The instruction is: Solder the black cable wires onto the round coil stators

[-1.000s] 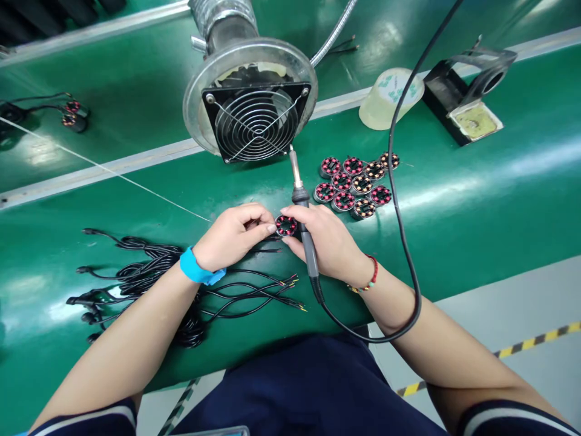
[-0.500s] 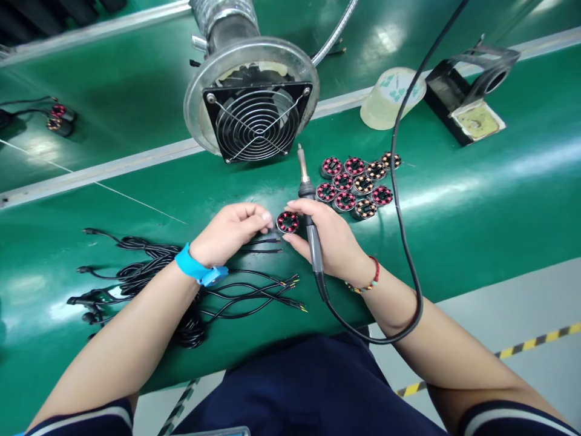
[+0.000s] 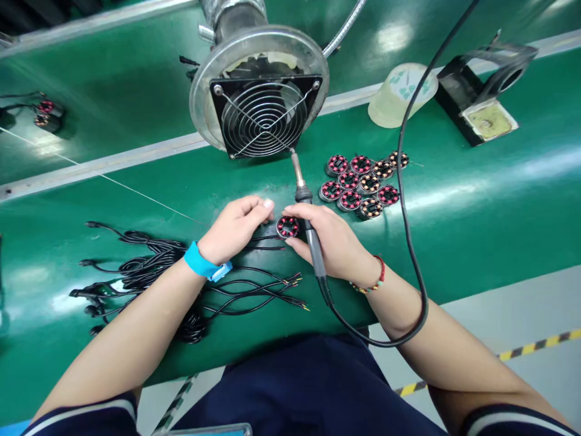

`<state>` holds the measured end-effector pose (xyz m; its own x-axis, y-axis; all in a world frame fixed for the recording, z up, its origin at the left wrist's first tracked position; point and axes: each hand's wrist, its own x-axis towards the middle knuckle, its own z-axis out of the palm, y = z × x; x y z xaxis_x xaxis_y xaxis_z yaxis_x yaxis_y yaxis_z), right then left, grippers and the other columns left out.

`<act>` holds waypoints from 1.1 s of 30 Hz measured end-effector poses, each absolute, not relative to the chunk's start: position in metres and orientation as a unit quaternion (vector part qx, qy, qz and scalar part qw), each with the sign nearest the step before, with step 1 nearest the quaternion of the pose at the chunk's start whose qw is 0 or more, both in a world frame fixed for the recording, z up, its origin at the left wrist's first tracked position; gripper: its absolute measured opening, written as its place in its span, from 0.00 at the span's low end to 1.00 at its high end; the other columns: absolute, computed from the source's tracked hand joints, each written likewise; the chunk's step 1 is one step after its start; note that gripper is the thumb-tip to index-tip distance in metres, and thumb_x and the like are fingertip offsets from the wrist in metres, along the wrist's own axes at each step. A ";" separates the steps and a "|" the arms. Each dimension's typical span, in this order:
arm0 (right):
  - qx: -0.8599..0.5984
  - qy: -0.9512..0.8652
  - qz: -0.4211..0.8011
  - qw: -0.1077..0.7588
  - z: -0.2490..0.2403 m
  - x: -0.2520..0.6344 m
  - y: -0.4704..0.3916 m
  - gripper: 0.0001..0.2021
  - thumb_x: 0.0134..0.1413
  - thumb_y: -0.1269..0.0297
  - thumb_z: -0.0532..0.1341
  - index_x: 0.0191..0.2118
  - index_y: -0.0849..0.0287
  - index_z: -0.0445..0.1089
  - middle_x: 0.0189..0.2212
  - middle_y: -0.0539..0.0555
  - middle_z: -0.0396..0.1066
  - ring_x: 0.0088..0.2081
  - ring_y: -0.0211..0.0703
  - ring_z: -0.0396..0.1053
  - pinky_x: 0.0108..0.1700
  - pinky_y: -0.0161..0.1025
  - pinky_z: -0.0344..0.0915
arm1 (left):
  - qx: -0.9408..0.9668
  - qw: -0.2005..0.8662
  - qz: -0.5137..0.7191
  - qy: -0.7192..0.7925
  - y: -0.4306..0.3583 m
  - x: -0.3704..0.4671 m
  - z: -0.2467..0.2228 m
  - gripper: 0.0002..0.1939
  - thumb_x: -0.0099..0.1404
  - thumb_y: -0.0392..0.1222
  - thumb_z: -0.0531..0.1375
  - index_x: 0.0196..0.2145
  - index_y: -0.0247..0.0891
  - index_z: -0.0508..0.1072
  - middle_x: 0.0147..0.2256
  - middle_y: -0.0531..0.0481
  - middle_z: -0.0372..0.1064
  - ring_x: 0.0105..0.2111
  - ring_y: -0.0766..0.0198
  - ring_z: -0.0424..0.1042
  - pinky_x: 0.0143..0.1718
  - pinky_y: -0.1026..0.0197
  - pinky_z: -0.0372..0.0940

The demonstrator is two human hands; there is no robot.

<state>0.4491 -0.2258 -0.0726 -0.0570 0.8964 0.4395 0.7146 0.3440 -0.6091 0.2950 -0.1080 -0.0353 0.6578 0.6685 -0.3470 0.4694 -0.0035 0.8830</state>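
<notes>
My right hand [image 3: 338, 242] is closed around two things. A soldering iron [image 3: 312, 233] lies across its palm, tip pointing away toward the fan. Between thumb and fingertips it grips a small round motor stator [image 3: 287, 227] with red windings. Just left of the stator, my left hand [image 3: 238, 227] is closed, thumb pressed on curled fingers; what is in them is hidden. A thin pale wire [image 3: 145, 195] runs from the left edge toward this hand. Beneath the left hand lie black cable ends [image 3: 265, 247], and more black cables [image 3: 149, 260] are bundled to its left.
A fume extractor fan [image 3: 267, 124] hangs beyond my hands. Several stators [image 3: 349, 180] with red or copper windings stand to the right. Behind them are a tape roll [image 3: 402, 97] and an iron stand [image 3: 476, 103] with a sponge. The iron's cord [image 3: 411, 242] loops over my right forearm.
The view has shifted slightly. My left thumb and fingertips have moved up a little beside the stator. The iron's tip has swung slightly left, while the right hand keeps its hold.
</notes>
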 end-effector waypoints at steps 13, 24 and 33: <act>-0.607 -0.701 0.133 0.349 -0.076 0.460 -0.225 0.22 0.55 0.75 0.55 0.55 0.60 0.58 0.48 0.60 0.69 0.50 0.52 0.67 0.52 0.52 0.66 | 0.900 0.329 -0.081 0.275 -0.099 0.278 -0.035 0.09 0.60 0.44 0.56 0.35 0.37 0.70 0.36 0.49 0.66 0.35 0.61 0.65 0.36 0.58 0.59; -0.546 -0.535 0.265 0.588 -0.072 0.437 -0.222 0.18 0.57 0.69 0.60 0.53 0.53 0.58 0.39 0.50 0.69 0.39 0.38 0.72 0.44 0.39 0.71 | 0.796 0.494 0.022 0.350 -0.101 0.280 -0.023 0.08 0.57 0.44 0.58 0.29 0.38 0.65 0.18 0.60 0.50 0.19 0.71 0.49 0.20 0.66 0.48; -0.481 -0.443 0.385 0.651 -0.072 0.431 -0.219 0.19 0.56 0.64 0.64 0.51 0.52 0.58 0.34 0.48 0.69 0.36 0.37 0.71 0.39 0.37 0.71 | 0.798 0.507 0.020 0.326 -0.103 0.279 -0.026 0.09 0.58 0.46 0.60 0.30 0.37 0.67 0.23 0.57 0.59 0.22 0.71 0.55 0.23 0.66 0.53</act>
